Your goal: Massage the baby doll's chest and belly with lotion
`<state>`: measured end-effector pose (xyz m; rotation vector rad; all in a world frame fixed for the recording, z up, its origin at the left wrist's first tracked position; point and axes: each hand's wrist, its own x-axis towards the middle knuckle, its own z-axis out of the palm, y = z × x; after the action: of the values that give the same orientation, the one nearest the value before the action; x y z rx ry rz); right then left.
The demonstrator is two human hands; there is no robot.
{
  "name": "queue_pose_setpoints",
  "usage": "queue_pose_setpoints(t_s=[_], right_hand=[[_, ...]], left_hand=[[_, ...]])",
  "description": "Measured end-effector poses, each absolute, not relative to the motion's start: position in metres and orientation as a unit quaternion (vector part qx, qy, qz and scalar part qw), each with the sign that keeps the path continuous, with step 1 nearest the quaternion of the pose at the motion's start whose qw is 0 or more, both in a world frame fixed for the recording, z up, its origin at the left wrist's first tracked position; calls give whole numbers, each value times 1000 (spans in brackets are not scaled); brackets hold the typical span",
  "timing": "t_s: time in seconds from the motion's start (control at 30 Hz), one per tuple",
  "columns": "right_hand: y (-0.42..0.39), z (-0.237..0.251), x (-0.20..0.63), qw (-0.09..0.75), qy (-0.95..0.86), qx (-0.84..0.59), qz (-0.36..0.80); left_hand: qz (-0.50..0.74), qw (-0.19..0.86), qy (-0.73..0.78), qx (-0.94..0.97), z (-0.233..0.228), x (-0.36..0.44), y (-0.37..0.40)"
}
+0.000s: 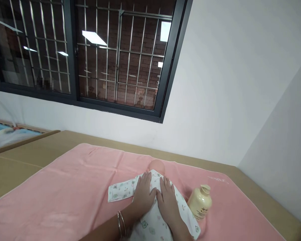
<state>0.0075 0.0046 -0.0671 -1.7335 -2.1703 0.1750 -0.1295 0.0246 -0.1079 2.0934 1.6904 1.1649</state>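
Observation:
A baby doll (157,166) lies on a pink towel (72,190), dressed in a white printed garment (122,190). Only the top of its head shows beyond my hands. My left hand (143,192), with bangles on the wrist, rests flat on the doll's chest, fingers apart. My right hand (167,199) lies flat beside it on the garment, touching the left hand. Neither hand grips anything. One sleeve of the garment stretches out to the left.
A cream pump bottle (200,202) stands on the towel just right of the doll. The towel covers a tan surface (20,160) against a white wall. A barred dark window (90,53) is above. A wall corner is at right.

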Motion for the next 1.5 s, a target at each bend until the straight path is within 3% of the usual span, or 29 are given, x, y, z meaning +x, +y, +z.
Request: queue_pose_setpoints(t_s=[0.23,0.63,0.83,1.07,1.23,1.5], right_hand=[[3,-58,9,150,-742,-649,66],[2,-58,6,142,-762,-629,63],[10,-52,18,139,-769,-616,98],[8,-53,10,127,-784,-603,74],[-5,-47,4,125,-766,-627,70],[13,-53,18,149,-782,-598,99]], left_hand=[[415,-8,549,726,-115,-128,20],[417,-83,507,750,-112,-132,21],[404,-62,571,712,-117,-132,26],[405,-72,493,767,-112,-136,28],[436,-96,515,731,-110,-132,20],[390,-30,547,740,-115,-140,31]])
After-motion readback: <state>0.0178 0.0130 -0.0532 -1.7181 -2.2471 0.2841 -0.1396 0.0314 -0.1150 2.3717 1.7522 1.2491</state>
